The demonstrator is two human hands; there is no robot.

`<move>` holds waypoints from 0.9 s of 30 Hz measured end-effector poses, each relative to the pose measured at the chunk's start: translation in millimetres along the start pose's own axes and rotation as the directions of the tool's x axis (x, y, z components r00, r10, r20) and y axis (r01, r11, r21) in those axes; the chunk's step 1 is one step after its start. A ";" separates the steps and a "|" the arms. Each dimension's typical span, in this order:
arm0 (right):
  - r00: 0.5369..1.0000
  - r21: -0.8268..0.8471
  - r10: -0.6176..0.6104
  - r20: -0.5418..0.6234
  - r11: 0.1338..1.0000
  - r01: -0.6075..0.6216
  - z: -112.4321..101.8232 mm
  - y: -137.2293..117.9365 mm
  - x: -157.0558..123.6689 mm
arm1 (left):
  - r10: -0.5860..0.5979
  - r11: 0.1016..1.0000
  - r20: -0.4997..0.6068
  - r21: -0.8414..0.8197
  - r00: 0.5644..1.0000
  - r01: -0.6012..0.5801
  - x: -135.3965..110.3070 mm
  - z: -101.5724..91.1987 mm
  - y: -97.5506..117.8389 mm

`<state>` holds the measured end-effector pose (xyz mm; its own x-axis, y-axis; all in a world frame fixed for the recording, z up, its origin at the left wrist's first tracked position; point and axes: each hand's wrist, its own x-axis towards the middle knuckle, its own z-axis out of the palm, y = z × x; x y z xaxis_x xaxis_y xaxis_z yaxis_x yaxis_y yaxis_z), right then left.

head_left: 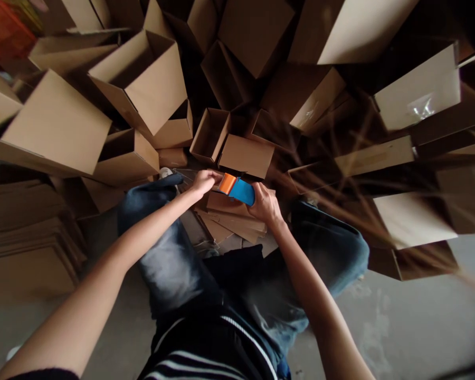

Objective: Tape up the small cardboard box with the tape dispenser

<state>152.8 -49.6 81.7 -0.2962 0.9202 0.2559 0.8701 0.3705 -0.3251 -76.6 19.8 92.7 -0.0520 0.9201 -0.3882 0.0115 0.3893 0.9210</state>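
Note:
My right hand (264, 205) is wrapped around the blue part of a blue and orange tape dispenser (243, 191), held between my knees. Just left of its orange end, my left hand (205, 182) has thumb and fingers drawn together. Whatever may be between those fingertips is too small to make out. Below the dispenser lies a small brown cardboard box (221, 203), partly covered by it. Flat cardboard pieces (237, 224) are spread on the floor under that box.
Many open cardboard boxes (158, 84) crowd the floor ahead and to both sides. A small box (247, 154) stands just beyond my hands. Flattened cardboard (27, 264) is stacked at the left. Something orange (8, 31) sits in the far left corner. Blurred thin streaks cross the right side.

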 end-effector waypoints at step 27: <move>0.999 0.031 -0.036 -0.020 0.999 0.036 -6.9 60.3 -22.1 | -0.092 0.807 -0.043 0.582 0.995 0.100 11.8 -114.0 35.1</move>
<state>214.5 -48.4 62.8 -0.3191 0.9038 0.2853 0.8463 0.4072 -0.3434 -190.6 39.4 124.0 -0.0962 0.8775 -0.4698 0.5857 0.4315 0.6861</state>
